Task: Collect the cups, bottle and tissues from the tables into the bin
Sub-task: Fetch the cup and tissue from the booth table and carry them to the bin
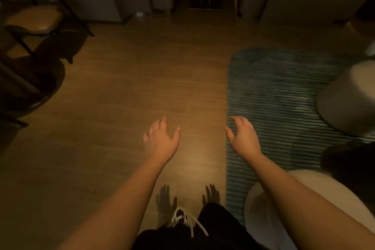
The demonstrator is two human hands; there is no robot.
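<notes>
Reaching empty left hand [161, 140], right hand [243, 138], dim blurred surroundings.

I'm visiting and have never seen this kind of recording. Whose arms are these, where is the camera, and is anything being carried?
No machine here: a person wears one wide-angle camera on the head, looking forward and down, so you see their own two bare arms reaching out. The left hand and right hand are both open, fingers spread, with nothing in either grip. Below them is a wooden floor, with a striped blue-grey rug to the right. A chair with a tan seat stands far left, and pale rounded furniture sits at the right edge. The picture is dim and blurred, and I can see no cups, bottle, tissues or bin in it.
</notes>
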